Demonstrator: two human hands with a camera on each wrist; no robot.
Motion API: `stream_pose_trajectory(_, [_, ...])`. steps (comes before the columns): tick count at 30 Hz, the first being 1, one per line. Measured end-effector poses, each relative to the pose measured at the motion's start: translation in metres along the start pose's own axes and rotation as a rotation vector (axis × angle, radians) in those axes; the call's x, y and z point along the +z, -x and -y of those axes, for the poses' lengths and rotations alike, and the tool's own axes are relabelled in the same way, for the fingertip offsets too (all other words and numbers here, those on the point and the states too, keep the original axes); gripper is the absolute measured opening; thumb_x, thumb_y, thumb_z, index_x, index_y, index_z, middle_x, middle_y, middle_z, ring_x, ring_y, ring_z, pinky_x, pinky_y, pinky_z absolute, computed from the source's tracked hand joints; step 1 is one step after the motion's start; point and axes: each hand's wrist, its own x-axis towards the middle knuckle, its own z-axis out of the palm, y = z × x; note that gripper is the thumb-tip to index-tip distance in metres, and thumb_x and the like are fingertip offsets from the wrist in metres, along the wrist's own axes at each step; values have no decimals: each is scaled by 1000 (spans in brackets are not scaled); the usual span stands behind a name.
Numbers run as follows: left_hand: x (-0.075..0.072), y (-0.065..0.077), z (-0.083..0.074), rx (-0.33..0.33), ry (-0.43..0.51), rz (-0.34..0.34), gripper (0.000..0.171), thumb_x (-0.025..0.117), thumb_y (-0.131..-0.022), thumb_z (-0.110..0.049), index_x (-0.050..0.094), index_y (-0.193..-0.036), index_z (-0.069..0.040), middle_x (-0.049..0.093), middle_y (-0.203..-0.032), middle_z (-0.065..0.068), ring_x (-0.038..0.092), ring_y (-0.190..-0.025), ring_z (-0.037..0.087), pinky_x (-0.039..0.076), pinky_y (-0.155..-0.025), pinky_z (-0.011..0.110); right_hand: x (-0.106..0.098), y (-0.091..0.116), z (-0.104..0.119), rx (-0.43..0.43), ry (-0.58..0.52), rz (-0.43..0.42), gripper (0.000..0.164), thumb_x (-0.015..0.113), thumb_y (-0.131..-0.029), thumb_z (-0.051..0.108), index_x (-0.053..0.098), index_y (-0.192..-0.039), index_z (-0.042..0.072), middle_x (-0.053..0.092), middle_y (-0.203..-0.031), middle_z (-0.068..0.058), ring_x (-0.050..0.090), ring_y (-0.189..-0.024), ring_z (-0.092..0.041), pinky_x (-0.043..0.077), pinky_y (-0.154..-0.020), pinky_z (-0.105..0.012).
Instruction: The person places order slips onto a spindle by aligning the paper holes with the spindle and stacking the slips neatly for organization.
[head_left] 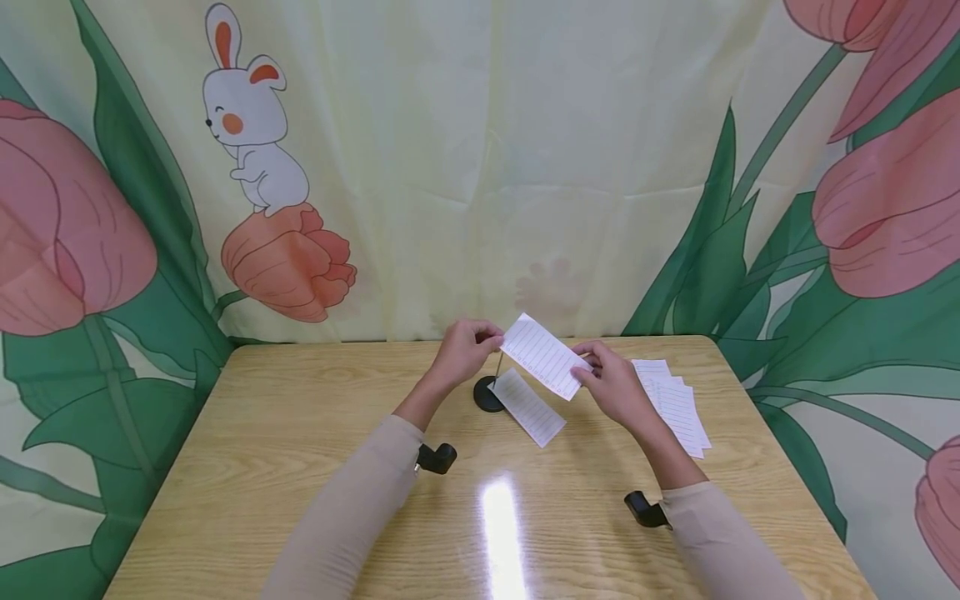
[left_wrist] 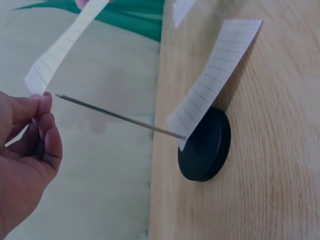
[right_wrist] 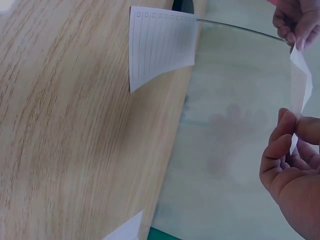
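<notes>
Lined paper slip (head_left: 542,357) pinched between left hand (head_left: 463,350) and right hand (head_left: 615,385), spike tip hidden.

I find no word, brand or number I can read. The white lined paper slip (right_wrist: 160,50) impaled on the spike has a row of small empty boxes along its top edge; nothing is written in them.

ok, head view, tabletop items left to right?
left hand → black spike base → slip already on the spike → right hand → stack of lined slips. The held slip spans both hands, so it's left out.
</notes>
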Motion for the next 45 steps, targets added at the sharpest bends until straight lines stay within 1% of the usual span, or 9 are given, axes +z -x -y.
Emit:
stream_pose_trajectory(4, [1, 0, 2, -15, -8, 4, 13, 67, -100, -9, 77, -104, -2, 75, -98, 10, 69, -88, 21, 54, -74, 27, 1, 0, 0, 1, -3, 6, 31, 66, -100, 4, 60, -130, -1, 73, -108, -20, 72, -99, -31, 54, -76, -31])
stream_pose_trajectory(11, [3, 1, 4, -11, -8, 1, 14, 66, -101, -8, 77, -104, -1, 74, -97, 12, 70, -95, 35, 53, -72, 27, 2, 1, -1, 23, -10, 12, 32, 66, -100, 5, 59, -130, -1, 72, -108, -20, 71, -98, -31, 52, -74, -28])
stream_pose_trajectory(15, [5, 1, 7, -8, -8, -5, 14, 66, -100, -8, 77, -104, 0, 75, -97, 12, 71, -94, 35, 53, -72, 27, 3, 1, -3, 29, -9, 20, 31, 66, -100, 5, 59, -130, 0, 72, -107, -19, 71, -96, -29, 51, -73, -28])
stream_pose_trajectory(18, [6, 1, 8, -16, -14, -8, 14, 67, -100, -8, 77, -105, 0, 75, -97, 11, 70, -90, 29, 54, -72, 27, 4, 0, -5, 26, -9, 24, 31, 66, -100, 5, 59, -130, 0, 72, -106, -19, 70, -95, -27, 51, -72, -28])
stream_pose_trajectory(22, [6, 1, 9, -29, -18, -7, 14, 67, -100, -9, 78, -105, -1, 75, -97, 10, 70, -89, 27, 54, -73, 28, 5, 0, -5, 30, -7, 27, 30, 66, -100, 4, 59, -129, 0, 72, -105, -18, 70, -93, -26, 50, -72, -28])
stream_pose_trajectory(30, [6, 2, 8, -30, -7, -5, 14, 67, -100, -8, 78, -105, -1, 75, -99, 12, 71, -98, 39, 55, -75, 30, 6, 0, -6, 31, 4, 24, 29, 67, -99, 5, 60, -127, 2, 72, -104, -18, 70, -92, -26, 50, -72, -28])
stream_pose_trajectory(33, [6, 3, 8, -22, -3, -9, 14, 67, -100, -8, 78, -105, 0, 75, -99, 12, 71, -97, 38, 55, -74, 29, 6, 0, -7, 40, 6, 29, 29, 67, -100, 6, 60, -128, 2, 72, -104, -17, 69, -91, -25, 50, -72, -29])
stream_pose_trajectory(39, [7, 3, 9, -8, -10, -10, 13, 67, -100, -7, 78, -105, -1, 76, -100, 12, 71, -92, 30, 56, -74, 28, 7, 1, -8, 36, 9, 34, 30, 66, -100, 6, 59, -129, 2, 72, -104, -16, 69, -90, -25, 50, -72, -32])
stream_pose_trajectory(45, [7, 4, 10, -13, 12, -2, 14, 67, -100, -6, 77, -106, 1, 75, -103, 14, 71, -98, 38, 58, -76, 29, 8, 2, -9, 33, 10, 38, 29, 66, -100, 6, 59, -129, 3, 72, -104, -16, 70, -92, -26, 50, -73, -33])
